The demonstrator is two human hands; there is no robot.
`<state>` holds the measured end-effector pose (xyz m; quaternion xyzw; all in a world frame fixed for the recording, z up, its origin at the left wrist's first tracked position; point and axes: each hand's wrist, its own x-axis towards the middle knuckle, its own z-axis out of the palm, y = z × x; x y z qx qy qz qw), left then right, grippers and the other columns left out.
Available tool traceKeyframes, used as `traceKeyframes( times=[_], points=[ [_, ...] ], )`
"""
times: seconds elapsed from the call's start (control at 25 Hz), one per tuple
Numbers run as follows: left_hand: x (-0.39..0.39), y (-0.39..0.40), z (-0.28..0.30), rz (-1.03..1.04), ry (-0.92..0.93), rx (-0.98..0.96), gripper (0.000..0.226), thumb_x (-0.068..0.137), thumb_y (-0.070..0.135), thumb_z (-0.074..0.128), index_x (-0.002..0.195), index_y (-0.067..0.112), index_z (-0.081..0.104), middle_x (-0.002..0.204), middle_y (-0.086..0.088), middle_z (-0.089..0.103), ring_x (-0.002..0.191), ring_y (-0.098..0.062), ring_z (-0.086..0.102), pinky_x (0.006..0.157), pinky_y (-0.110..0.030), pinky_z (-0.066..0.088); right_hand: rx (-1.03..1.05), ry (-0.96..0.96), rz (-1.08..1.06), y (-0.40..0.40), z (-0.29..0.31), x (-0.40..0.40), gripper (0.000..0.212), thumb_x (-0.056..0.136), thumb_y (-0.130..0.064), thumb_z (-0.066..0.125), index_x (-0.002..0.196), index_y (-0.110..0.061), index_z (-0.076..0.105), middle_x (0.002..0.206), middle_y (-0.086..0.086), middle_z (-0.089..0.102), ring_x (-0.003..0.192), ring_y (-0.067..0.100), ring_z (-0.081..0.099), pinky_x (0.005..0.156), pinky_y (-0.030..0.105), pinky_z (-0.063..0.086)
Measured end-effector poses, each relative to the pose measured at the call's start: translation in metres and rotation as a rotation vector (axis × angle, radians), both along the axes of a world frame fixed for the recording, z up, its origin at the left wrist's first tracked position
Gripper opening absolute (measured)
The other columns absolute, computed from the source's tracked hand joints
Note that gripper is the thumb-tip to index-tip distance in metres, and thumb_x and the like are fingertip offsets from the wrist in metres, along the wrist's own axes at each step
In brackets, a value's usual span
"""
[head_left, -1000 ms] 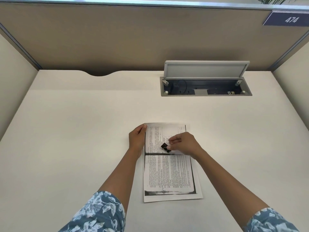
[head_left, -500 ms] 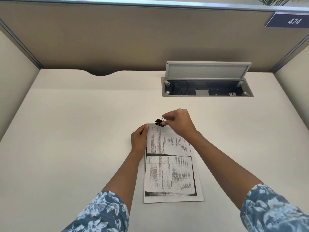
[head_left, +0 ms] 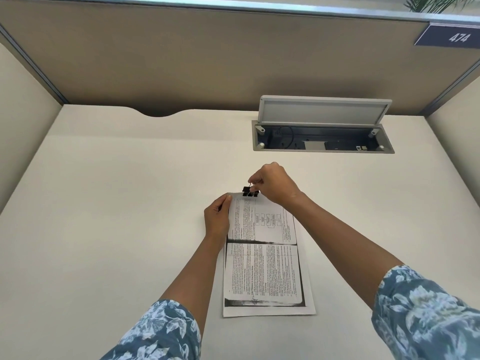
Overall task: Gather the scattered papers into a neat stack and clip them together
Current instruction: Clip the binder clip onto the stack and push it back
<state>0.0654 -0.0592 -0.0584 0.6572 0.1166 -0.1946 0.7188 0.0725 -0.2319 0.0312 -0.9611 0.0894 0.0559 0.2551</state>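
Note:
A stack of printed papers (head_left: 263, 268) lies lengthwise on the cream desk (head_left: 117, 216), its far end lifted slightly. My left hand (head_left: 217, 219) grips the stack's far-left edge. A black binder clip (head_left: 250, 191) sits at the stack's far edge, its jaws on or just touching the paper. My right hand (head_left: 275, 185) pinches the clip's wire handles from above.
An open cable tray (head_left: 322, 141) with its grey lid raised is sunk into the desk at the back right. Brown partition walls (head_left: 207, 61) close off the desk at the back and both sides. A curved cutout (head_left: 158, 113) sits in the desk's back edge.
My right hand carried the binder clip from the middle of the page to the stack's far edge. My left hand stayed on the far-left edge, which now lifts a little.

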Motion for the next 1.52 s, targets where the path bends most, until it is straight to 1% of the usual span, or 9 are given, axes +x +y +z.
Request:
traceKeyframes(
  times=[0.08,0.2,0.44,0.6,0.72,0.84,1.04,1.2,1.52],
  points=[
    [0.0,-0.001,-0.001,0.007,-0.003,-0.002,0.024,0.102,0.021,0.059,0.112,0.007,0.076,0.096,-0.001,0.072,0.086,-0.013,0.062,0.078,-0.029,0.055,-0.021,0.014,0.011,0.0,0.001,0.003,0.021,0.086,0.001,0.07,0.105,-0.005,0.078,0.097,0.011,0.078,0.089,0.024,0.073,0.072,0.026,0.053],
    [-0.001,-0.001,-0.002,0.013,-0.013,-0.001,0.025,0.102,0.02,0.059,0.115,0.007,0.076,0.102,-0.004,0.074,0.091,-0.014,0.064,0.089,-0.038,0.056,-0.062,0.037,0.049,0.002,0.002,0.005,0.022,0.085,0.0,0.071,0.106,-0.005,0.077,0.096,0.012,0.077,0.088,0.027,0.072,0.079,0.038,0.06],
    [0.0,-0.003,-0.003,0.017,-0.013,-0.005,0.027,0.101,0.018,0.061,0.119,0.003,0.074,0.121,-0.021,0.072,0.1,-0.019,0.064,0.104,-0.052,0.052,-0.166,0.065,0.138,0.014,0.011,0.012,0.023,0.084,-0.004,0.074,0.106,-0.007,0.077,0.097,0.01,0.077,0.087,0.027,0.071,0.075,0.035,0.059],
    [-0.002,-0.003,-0.001,0.017,-0.009,-0.007,0.026,0.101,0.019,0.061,0.118,0.006,0.075,0.12,-0.017,0.074,0.102,-0.02,0.067,0.103,-0.049,0.053,-0.174,0.086,0.177,0.024,0.014,0.02,0.02,0.081,-0.004,0.076,0.101,-0.007,0.078,0.095,0.009,0.077,0.088,0.028,0.071,0.07,0.03,0.055],
    [-0.002,-0.002,0.0,0.033,-0.008,-0.004,0.025,0.101,0.021,0.061,0.118,0.008,0.075,0.119,-0.012,0.075,0.099,-0.016,0.067,0.101,-0.044,0.055,-0.129,0.104,0.15,0.021,0.015,0.022,0.022,0.08,-0.007,0.078,0.102,-0.006,0.078,0.097,0.01,0.077,0.089,0.028,0.071,0.076,0.035,0.059],
    [-0.001,-0.003,0.0,0.066,0.002,-0.006,0.026,0.101,0.02,0.061,0.117,0.006,0.075,0.112,-0.006,0.075,0.096,-0.012,0.064,0.1,-0.041,0.054,-0.104,0.122,0.126,0.014,0.011,0.019,0.021,0.08,-0.008,0.079,0.101,-0.006,0.078,0.094,0.012,0.077,0.087,0.029,0.071,0.073,0.034,0.058],
    [-0.002,-0.002,-0.001,0.067,-0.011,0.007,0.024,0.102,0.02,0.06,0.112,0.007,0.076,0.096,0.001,0.072,0.085,-0.009,0.061,0.082,-0.031,0.054,-0.052,0.119,0.098,0.006,0.004,0.013,0.023,0.08,-0.01,0.08,0.103,-0.007,0.078,0.092,0.01,0.077,0.087,0.025,0.071,0.074,0.033,0.058],
    [-0.002,-0.002,0.0,0.069,0.004,-0.004,0.025,0.102,0.022,0.06,0.114,0.007,0.075,0.101,-0.003,0.072,0.09,-0.014,0.062,0.089,-0.038,0.055,-0.034,0.118,0.101,0.006,0.001,0.012,0.025,0.08,-0.012,0.08,0.104,-0.008,0.078,0.093,0.01,0.077,0.088,0.026,0.07,0.079,0.039,0.06],
    [-0.002,0.0,0.0,0.065,0.028,-0.03,0.027,0.102,0.021,0.06,0.117,0.003,0.073,0.105,-0.009,0.071,0.096,-0.019,0.062,0.098,-0.046,0.053,-0.017,0.104,0.115,0.003,-0.007,0.009,0.027,0.08,-0.008,0.079,0.108,-0.008,0.077,0.096,0.011,0.076,0.092,0.025,0.07,0.082,0.036,0.058]
  ],
)
